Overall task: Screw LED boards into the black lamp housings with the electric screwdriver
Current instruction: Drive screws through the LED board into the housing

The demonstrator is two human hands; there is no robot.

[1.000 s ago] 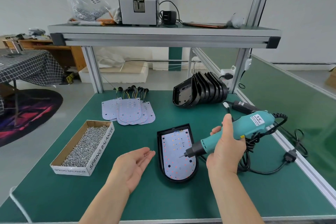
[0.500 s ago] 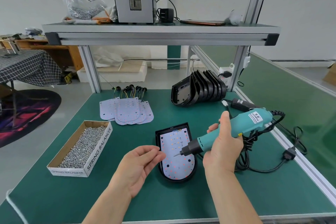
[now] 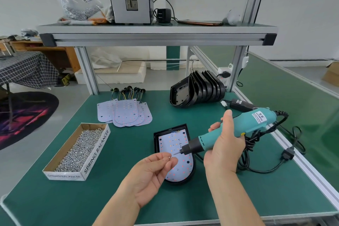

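While pinching screw with left hand and gripping driver in right hand, seat it square on bit, steady, over board near bench front edge.

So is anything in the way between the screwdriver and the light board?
Only the left hand. It pinches a tiny screw right at the tip of the screwdriver, over the LED board. Nothing else visible blocks the way.

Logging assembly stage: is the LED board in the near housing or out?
In: LED board lies flat, the black housing rim framing it.
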